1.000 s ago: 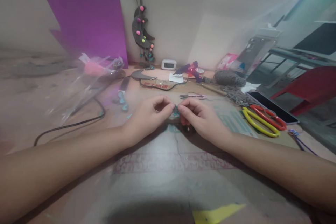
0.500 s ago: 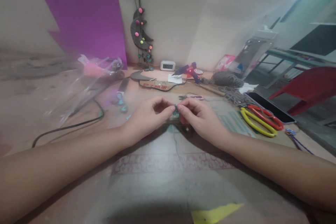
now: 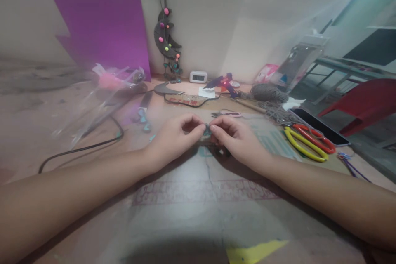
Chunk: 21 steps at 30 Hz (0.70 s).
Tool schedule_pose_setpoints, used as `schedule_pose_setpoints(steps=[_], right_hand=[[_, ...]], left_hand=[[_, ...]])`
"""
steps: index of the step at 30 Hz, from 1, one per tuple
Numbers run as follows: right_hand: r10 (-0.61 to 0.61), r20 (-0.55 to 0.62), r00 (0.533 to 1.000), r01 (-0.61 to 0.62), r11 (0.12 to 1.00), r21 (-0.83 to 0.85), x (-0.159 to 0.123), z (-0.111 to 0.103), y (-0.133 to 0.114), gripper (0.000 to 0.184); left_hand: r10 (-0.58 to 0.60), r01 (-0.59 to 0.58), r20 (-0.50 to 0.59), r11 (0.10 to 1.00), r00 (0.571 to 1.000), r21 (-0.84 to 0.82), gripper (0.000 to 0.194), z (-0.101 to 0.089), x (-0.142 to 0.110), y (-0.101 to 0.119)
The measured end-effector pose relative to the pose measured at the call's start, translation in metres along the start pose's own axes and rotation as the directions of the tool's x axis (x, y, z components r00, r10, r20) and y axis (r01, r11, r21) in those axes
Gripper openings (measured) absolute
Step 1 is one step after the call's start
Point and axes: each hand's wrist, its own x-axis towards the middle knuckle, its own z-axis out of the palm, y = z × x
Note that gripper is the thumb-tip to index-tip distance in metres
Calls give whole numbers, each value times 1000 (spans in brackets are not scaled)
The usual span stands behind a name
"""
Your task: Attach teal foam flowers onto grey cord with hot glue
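Both hands meet at the middle of the table, fingertips pinched. Between them is a small teal piece (image 3: 207, 130), mostly hidden, its kind too small to tell. My left hand (image 3: 177, 134) grips its left side with thumb and forefinger. From the right, my right hand (image 3: 236, 136) pinches the other side. A thin dark thread (image 3: 209, 171) runs below the hands toward me. Just beyond the fingers lie small scissors with pink handles (image 3: 227, 114). Several teal-blue pieces (image 3: 144, 121) lie left of my left hand.
A purple glue gun (image 3: 223, 82) stands by a white clock (image 3: 198, 76). Grey yarn (image 3: 268, 93), scissors with red and yellow handles (image 3: 305, 144) and a phone (image 3: 318, 126) lie right. A black cord (image 3: 80, 149) crosses the left. A grey moon decoration (image 3: 165, 37) hangs behind.
The hands stay together in nearly the same place. A bit more of the teal piece shows between the fingertips. The view has shifted very slightly.
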Motion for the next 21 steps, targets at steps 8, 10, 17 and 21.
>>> schedule_pose_setpoints(steps=[8, 10, 17, 21], right_hand=[[-3, -19, 1000, 2, 997, -72, 0, -1, -1, 17], [-15, -18, 1000, 13, 995, -95, 1, -1, -1, 18], [-125, -4, 992, 121, 965, -233, 2, -1, -4, 12], [-98, 23, 995, 100, 978, -185, 1, -2, -3, 16]], left_hand=[[-7, 7, -18, 1000, 1000, -26, 16, 0, -1, 0], [9, -8, -19, 1000, 1000, 16, 13, 1, -1, -1], [34, -35, 8, 998, 999, 58, 13, -1, -1, -4], [23, -24, 8, 999, 1000, 22, 17, -1, -3, -2]])
